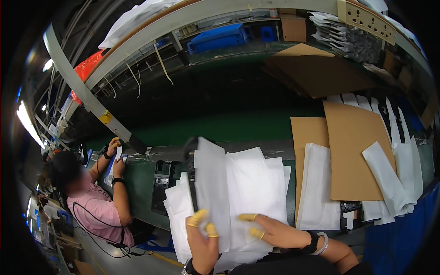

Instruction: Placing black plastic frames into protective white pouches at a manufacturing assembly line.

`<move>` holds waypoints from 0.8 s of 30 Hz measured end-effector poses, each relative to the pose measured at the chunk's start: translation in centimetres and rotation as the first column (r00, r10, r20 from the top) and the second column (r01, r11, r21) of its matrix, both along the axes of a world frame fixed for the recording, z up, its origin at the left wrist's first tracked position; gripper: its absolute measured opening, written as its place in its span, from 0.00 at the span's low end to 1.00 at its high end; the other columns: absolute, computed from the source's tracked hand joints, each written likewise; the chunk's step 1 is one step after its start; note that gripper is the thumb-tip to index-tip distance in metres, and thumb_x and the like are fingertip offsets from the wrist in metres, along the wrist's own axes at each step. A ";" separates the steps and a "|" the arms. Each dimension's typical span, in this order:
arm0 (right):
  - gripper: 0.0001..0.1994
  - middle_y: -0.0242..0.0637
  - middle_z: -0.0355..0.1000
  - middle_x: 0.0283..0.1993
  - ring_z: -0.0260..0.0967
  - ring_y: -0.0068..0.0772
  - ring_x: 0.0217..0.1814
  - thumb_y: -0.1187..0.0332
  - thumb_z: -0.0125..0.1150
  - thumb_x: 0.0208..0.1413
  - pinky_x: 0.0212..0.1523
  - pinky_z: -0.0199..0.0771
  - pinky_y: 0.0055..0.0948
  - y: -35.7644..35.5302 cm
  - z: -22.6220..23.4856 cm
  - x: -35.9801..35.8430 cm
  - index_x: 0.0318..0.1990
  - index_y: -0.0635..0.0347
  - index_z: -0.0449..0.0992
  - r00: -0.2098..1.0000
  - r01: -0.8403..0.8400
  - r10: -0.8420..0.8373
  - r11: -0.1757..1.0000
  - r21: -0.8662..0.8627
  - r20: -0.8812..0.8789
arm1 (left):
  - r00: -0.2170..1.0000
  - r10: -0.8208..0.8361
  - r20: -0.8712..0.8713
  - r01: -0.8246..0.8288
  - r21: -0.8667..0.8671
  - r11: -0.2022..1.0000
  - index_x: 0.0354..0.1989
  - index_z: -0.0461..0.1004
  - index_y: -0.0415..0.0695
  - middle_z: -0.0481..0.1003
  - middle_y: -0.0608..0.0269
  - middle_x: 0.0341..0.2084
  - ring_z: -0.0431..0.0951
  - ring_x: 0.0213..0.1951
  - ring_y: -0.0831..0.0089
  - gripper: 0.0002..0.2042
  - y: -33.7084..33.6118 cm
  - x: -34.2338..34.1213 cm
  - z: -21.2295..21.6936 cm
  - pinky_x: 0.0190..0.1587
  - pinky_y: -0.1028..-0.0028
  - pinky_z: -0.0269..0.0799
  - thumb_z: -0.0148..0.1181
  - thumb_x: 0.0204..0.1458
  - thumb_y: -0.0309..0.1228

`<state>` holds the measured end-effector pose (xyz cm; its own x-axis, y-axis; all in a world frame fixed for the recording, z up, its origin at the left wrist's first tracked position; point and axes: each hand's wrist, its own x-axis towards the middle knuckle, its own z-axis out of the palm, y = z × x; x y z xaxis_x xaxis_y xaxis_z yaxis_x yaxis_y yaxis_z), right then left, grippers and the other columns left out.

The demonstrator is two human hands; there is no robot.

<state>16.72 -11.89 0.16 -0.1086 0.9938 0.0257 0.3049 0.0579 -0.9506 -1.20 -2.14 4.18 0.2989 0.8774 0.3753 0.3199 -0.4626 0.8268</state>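
My left hand wears yellow finger cots and is closed on the near end of a white foam sleeve, which stands up from the bench and is slightly blurred. A black part shows along the sleeve's left edge; its shape is mostly hidden. To the right, my right hand, also in yellow finger cots, lies with thumb and finger apart over a stack of white foam sleeves. Nothing shows between those fingers. More white sleeves spread under and left of my left hand.
Brown cardboard sheets and more white sleeves lie at the right. A dark frame-like part sits left of my stack. Farther left, a co-worker in a pink shirt handles a white strip. A slanted metal post rises beyond.
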 end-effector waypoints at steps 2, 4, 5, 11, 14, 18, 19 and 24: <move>0.27 0.44 0.58 0.58 0.56 0.38 0.63 0.53 0.43 0.61 0.62 0.53 0.41 -0.1 -0.4 0.5 0.61 0.61 0.53 0.956 0.122 -0.141 0.988 -0.090 -0.257 | 0.938 -0.219 -0.268 0.259 0.122 0.958 0.51 0.67 0.44 0.63 0.53 0.43 0.66 0.44 0.61 0.19 -0.4 0.7 0.1 0.46 0.68 0.64 0.55 0.50 0.35; 0.25 0.44 0.62 0.55 0.58 0.32 0.58 0.59 0.41 0.63 0.58 0.58 0.29 -0.3 -0.9 0.9 0.62 0.63 0.48 0.760 0.263 -0.322 0.947 -0.185 -0.565 | 0.757 -0.377 -0.534 0.529 0.163 0.833 0.50 0.69 0.46 0.63 0.52 0.40 0.66 0.41 0.59 0.21 -0.8 1.4 0.2 0.39 0.67 0.67 0.60 0.47 0.38; 0.25 0.42 0.64 0.52 0.61 0.27 0.53 0.62 0.44 0.63 0.53 0.62 0.27 -0.2 -0.7 1.1 0.62 0.63 0.44 0.771 0.262 -0.300 0.953 -0.151 -0.562 | 0.630 -0.419 -0.653 0.652 0.152 0.743 0.50 0.71 0.47 0.63 0.52 0.39 0.67 0.39 0.57 0.23 -1.1 1.6 0.3 0.36 0.66 0.69 0.62 0.45 0.40; 0.27 0.42 0.69 0.45 0.66 0.25 0.46 0.71 0.50 0.58 0.47 0.65 0.24 0.7 -1.6 0.7 0.60 0.61 0.43 0.751 0.376 -0.445 0.895 -0.239 -0.488 | 0.713 -0.426 -0.557 0.514 0.001 0.858 0.48 0.70 0.46 0.63 0.49 0.43 0.69 0.40 0.55 0.26 -1.4 2.3 0.9 0.38 0.64 0.70 0.57 0.47 0.53; 0.31 0.46 0.68 0.45 0.67 0.32 0.48 0.74 0.50 0.55 0.49 0.65 0.29 0.4 -0.8 0.8 0.62 0.61 0.40 0.790 0.474 -0.522 0.852 -0.220 -0.322 | 0.758 -0.433 -0.488 0.399 -0.179 0.899 0.47 0.68 0.42 0.62 0.48 0.46 0.68 0.44 0.53 0.26 -0.6 1.6 1.6 0.42 0.63 0.68 0.60 0.46 0.48; 0.35 0.57 0.61 0.52 0.63 0.49 0.52 0.78 0.51 0.49 0.53 0.62 0.38 -0.4 -0.5 1.2 0.65 0.61 0.41 0.821 0.569 -0.567 0.803 -0.177 0.067 | 0.697 0.179 -0.695 0.206 0.432 0.878 0.45 0.66 0.37 0.57 0.46 0.53 0.61 0.53 0.48 0.22 1.6 0.3 1.7 0.53 0.61 0.60 0.64 0.43 0.33; 0.35 0.57 0.61 0.52 0.63 0.49 0.52 0.78 0.51 0.49 0.53 0.62 0.38 -0.7 -0.8 1.3 0.65 0.61 0.41 0.820 0.569 -0.568 0.802 -0.181 0.066 | 0.653 0.222 -0.725 0.212 0.456 0.865 0.47 0.65 0.36 0.58 0.45 0.52 0.63 0.51 0.47 0.23 1.9 0.2 1.9 0.53 0.61 0.61 0.63 0.44 0.32; 0.31 0.51 0.60 0.43 0.61 0.52 0.43 0.80 0.52 0.43 0.47 0.64 0.40 -1.2 -0.6 1.1 0.60 0.63 0.56 0.785 0.524 -0.549 0.836 0.164 0.289 | 0.718 -0.238 -0.654 0.256 -0.069 0.964 0.52 0.62 0.35 0.61 0.42 0.52 0.67 0.47 0.48 0.27 3.8 0.5 0.2 0.49 0.62 0.65 0.62 0.44 0.31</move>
